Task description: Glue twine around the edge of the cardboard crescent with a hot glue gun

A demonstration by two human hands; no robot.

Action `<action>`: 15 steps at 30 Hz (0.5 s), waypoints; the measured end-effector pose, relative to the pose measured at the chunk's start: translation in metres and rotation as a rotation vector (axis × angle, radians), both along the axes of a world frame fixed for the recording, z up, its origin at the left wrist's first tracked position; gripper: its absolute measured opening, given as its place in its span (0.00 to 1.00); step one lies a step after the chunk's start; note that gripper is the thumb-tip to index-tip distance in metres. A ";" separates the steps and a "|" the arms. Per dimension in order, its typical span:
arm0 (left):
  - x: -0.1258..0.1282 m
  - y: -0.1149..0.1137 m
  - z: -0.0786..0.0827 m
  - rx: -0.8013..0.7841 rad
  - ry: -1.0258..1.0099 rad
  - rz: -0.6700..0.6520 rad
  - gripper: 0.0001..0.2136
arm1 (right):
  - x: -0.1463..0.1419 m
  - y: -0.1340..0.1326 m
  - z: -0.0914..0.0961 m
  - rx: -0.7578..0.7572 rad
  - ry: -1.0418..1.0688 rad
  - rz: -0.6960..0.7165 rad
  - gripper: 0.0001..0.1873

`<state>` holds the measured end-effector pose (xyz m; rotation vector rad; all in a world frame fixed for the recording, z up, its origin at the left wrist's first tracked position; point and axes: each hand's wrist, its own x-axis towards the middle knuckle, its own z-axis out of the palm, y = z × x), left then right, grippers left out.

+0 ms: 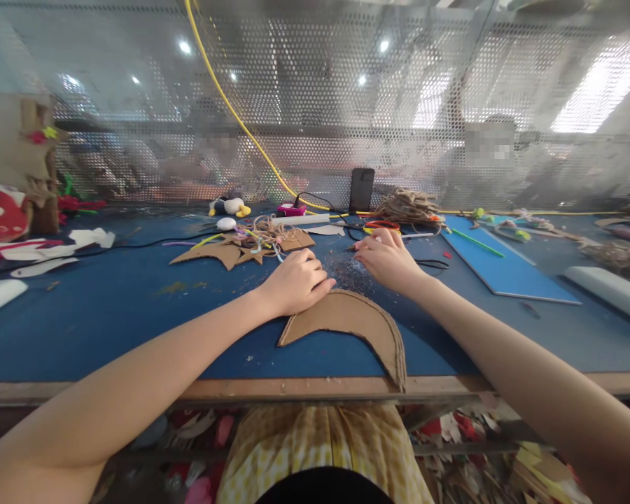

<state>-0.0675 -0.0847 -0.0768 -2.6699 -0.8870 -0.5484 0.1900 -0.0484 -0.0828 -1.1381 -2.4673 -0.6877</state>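
A brown corrugated cardboard crescent lies by the near edge of the blue table, its layered edge visible along the right curve. My left hand rests on its upper left edge, fingers curled and thumb over the board. Just beyond the crescent, my right hand is closed in a pinch, apart from it. A small pointed tip shows at those fingers, but what it belongs to is hidden. Cardboard star and crescent pieces lie left of my hands, with a tangle of raffia string on them.
A phone leans against the perforated metal screen. Nearby are a pink device, a twine bundle and a plush toy. A blue board with a green stick lies right. White paper scraps lie left.
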 end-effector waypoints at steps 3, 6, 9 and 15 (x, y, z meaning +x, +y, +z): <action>0.000 0.000 0.000 0.000 -0.010 -0.001 0.20 | -0.005 0.002 -0.002 -0.047 -0.020 0.047 0.13; 0.001 -0.001 0.000 -0.001 -0.010 0.002 0.20 | -0.010 0.002 -0.002 -0.062 -0.058 0.048 0.12; 0.001 -0.001 0.000 -0.002 -0.006 0.008 0.19 | -0.014 0.002 -0.002 -0.025 -0.076 0.037 0.11; 0.002 -0.001 0.001 0.017 0.031 0.023 0.21 | -0.022 -0.001 -0.001 0.081 -0.181 0.053 0.11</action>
